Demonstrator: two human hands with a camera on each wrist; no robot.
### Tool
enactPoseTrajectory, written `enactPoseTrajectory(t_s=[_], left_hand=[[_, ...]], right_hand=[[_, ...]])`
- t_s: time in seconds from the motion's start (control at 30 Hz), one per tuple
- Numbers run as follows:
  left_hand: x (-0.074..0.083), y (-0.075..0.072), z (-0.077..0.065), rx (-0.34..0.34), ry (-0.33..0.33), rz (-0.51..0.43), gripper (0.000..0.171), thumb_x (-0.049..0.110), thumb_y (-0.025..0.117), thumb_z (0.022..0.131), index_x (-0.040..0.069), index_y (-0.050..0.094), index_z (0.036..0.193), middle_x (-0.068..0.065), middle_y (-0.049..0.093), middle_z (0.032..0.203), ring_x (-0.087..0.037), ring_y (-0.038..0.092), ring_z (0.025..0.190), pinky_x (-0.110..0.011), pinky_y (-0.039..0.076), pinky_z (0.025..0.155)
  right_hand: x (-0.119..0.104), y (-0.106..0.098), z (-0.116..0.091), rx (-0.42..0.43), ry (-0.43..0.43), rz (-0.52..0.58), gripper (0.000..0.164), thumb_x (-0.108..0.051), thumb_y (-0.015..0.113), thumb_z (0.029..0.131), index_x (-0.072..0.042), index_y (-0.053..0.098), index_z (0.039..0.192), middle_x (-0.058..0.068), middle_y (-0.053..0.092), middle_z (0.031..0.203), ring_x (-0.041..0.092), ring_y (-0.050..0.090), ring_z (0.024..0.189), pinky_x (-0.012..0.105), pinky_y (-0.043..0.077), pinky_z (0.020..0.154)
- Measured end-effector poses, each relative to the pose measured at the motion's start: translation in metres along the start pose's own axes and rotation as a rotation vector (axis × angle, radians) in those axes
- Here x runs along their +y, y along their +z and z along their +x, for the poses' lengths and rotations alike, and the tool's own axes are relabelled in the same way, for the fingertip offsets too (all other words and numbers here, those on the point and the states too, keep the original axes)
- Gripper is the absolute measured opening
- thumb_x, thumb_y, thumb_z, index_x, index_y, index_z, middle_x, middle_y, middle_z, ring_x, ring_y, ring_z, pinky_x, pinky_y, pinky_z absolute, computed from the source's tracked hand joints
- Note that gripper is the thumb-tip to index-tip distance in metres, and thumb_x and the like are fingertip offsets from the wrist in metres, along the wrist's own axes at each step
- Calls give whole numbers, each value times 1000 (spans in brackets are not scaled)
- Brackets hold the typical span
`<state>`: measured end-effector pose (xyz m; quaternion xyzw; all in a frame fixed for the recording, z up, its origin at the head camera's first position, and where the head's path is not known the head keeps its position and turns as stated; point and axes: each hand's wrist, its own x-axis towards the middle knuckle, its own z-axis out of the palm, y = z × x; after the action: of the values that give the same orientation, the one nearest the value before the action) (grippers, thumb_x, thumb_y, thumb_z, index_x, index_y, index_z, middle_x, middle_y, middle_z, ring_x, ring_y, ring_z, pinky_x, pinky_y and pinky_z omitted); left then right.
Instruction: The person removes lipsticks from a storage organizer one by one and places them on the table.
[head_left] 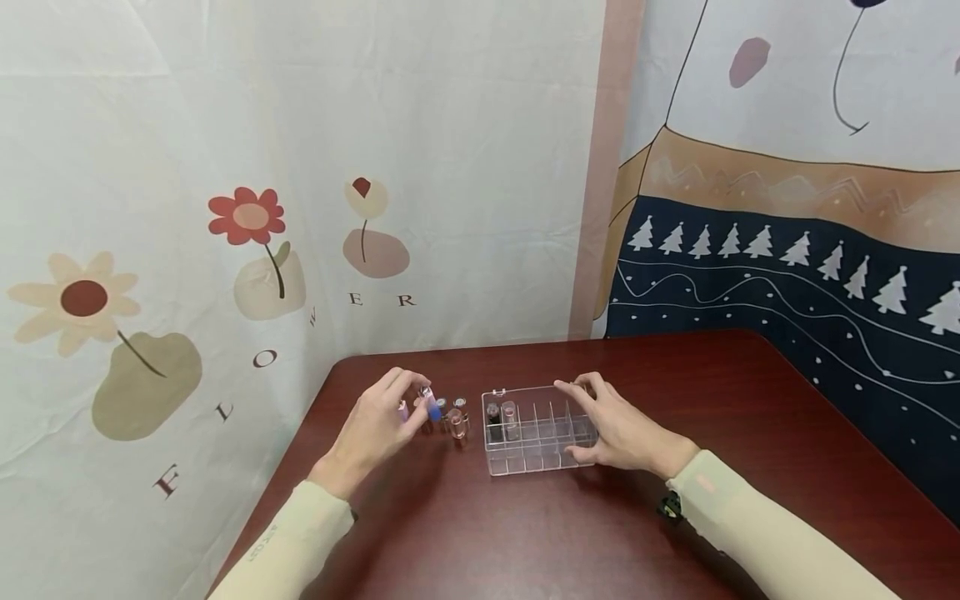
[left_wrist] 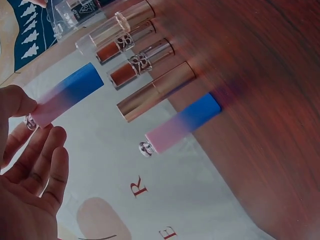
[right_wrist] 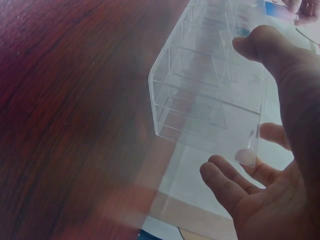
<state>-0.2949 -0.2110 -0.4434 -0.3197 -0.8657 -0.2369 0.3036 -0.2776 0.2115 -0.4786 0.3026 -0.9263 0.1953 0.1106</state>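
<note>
I have one pink-and-blue lipstick [head_left: 431, 405], blue end low, long axis eleven-to-five in the head view, pinched by my left hand [head_left: 381, 412]; one clear box [head_left: 528, 461] on the counter [head_left: 480, 537] at that hand's three o'clock, right end gripped by my nearer, wide-spread right hand [head_left: 621, 429].

Pink-to-blue tubes [left_wrist: 74, 91], coppery tube [left_wrist: 157, 91], maroon grained table [head_left: 525, 537], pale flowered cloth [head_left: 480, 167], navy tree-print cloth [head_left: 712, 293]
</note>
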Motion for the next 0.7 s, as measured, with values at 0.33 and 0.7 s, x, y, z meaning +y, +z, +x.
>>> enactPoseTrajectory(t_s=[0.33,0.7], left_hand=[[-6,4,-3,-69,11,-7,22,6,90,99,12,77,116,-2,74,102,-4,63,80,-23,58,72],[-8,9,-7,-191,-31,-41,20,8,89,101,13,78,117,0,74,105,-18,74,84,-32,65,76]], right_hand=[[0,0,-1,-3,9,-1,105,-29,101,90,-14,45,177,16,52,156,31,60,136,47,66,106],[0,1,0,8,-13,-10,104,-28,101,89,-13,46,176,17,53,153,31,61,133,46,66,104]])
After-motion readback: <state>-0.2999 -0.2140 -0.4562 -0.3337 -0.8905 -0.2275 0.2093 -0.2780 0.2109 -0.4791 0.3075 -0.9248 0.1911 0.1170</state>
